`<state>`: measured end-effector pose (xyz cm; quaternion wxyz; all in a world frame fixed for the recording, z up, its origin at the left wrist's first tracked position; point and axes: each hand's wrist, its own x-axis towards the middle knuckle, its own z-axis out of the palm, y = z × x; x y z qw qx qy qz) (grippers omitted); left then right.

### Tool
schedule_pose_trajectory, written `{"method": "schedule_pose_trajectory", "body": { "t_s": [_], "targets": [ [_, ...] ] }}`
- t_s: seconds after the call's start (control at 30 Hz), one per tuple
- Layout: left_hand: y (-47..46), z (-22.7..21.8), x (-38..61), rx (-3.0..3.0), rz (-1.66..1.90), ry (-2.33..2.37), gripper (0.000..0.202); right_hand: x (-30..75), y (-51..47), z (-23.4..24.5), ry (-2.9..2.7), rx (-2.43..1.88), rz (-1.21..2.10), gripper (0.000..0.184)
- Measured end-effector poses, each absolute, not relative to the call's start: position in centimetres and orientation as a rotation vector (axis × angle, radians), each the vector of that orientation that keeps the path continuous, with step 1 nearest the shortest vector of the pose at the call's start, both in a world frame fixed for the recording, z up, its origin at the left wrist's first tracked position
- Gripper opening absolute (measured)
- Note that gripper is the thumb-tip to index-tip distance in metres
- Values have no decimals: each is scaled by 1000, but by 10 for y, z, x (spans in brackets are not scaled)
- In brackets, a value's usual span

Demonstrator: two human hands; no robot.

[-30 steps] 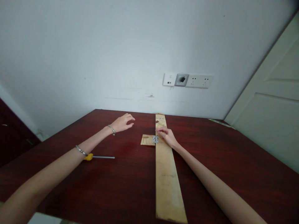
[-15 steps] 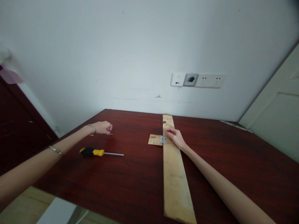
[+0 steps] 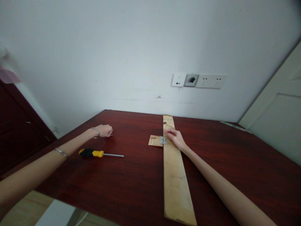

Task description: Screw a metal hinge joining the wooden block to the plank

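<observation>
My left hand (image 3: 105, 130) is closed low over the far left of the table, its fingertips around a small metal screw (image 3: 111, 135) of which only an end shows. A wooden board (image 3: 177, 182) runs lengthwise across the table. Against its left side lies a short wood piece (image 3: 155, 140), joined by a metal hinge (image 3: 163, 140). My right hand (image 3: 176, 138) rests on the board beside the hinge, thumb and fingers pinched together; whatever may be between them is too small to see. A screwdriver (image 3: 97, 153) with a yellow and black handle lies nearer than my left hand, its shaft pointing right.
The dark red table (image 3: 131, 182) meets a white wall (image 3: 131, 56) at its back edge. Sockets (image 3: 211, 81) are set in the wall above. A pale door (image 3: 277, 113) stands at the right. A thin flat strip (image 3: 235, 126) lies near the back right edge.
My left hand has come down and closed over the screw, which lay more fully in sight before. My right hand stays at the hinge. The view has shifted slightly.
</observation>
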<state>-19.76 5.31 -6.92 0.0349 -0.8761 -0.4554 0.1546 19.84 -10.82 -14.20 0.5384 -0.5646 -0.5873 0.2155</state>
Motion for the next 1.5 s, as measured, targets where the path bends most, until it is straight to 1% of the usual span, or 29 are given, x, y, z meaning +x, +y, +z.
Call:
{"method": "schedule_pose_trajectory", "body": {
  "t_s": [0.17,0.27,0.47,0.63,0.77,1.0,1.3,1.5],
  "targets": [
    [56,-66,-195,-2706,480,-1360,12,198,-108,-140,-1374,-1350,533,27],
    [63,-63,-187,-2802,338,-1298,15,197,-108,-139,-1357,-1350,536,26],
    [61,-59,-135,-3112,-236,-1094,19,195,-109,-137,-1342,-1333,557,25],
    [40,-67,-66,-3292,-794,-850,17,195,-108,-136,-1346,-1314,564,23],
    [15,-74,-17,-3374,-1044,-675,15,197,-105,-136,-1348,-1288,568,25],
    [-12,-87,23,-3493,-1159,-520,12,202,-103,-124,-1341,-1248,557,33],
    [-15,-93,23,-3518,-1249,-643,15,195,-108,-108,-1377,-1218,566,33],
    [-18,-94,25,-3531,-1256,-600,16,187,-109,-108,-1366,-1230,614,32]
  ]
}}
